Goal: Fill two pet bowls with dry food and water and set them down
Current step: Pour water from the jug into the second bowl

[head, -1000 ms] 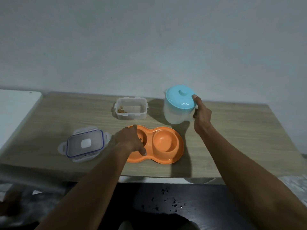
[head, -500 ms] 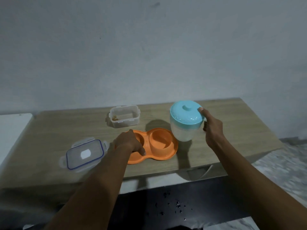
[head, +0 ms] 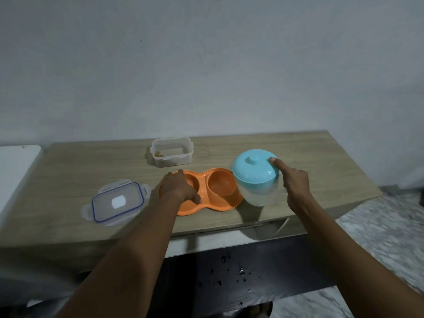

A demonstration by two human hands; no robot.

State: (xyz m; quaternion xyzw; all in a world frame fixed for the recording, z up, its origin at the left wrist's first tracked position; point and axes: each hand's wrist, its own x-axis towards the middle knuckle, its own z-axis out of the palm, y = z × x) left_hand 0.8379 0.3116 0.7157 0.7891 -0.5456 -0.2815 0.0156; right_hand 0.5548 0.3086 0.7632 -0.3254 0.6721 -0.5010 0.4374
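An orange double pet bowl (head: 220, 191) lies near the front edge of the wooden table (head: 321, 171). My left hand (head: 177, 188) rests over its left cup and grips its front rim, hiding that cup's inside. The right cup looks bare. My right hand (head: 294, 182) holds a clear jug with a light blue lid (head: 253, 174), forefinger on the lid; the jug stands just right of the bowl, leaning a little toward it. A clear food box (head: 171, 151) with a few brown pellets stands behind the bowl.
The box's clear lid with a blue seal (head: 117, 203) lies flat at the left of the bowl. A white surface (head: 16, 166) adjoins the table's left end. Dark floor with specks lies below the front edge; a pale wall stands behind.
My right hand has brought the jug from behind the bowl forward to the bowl's right end. The left hand has stayed on the bowl. The view has shifted.
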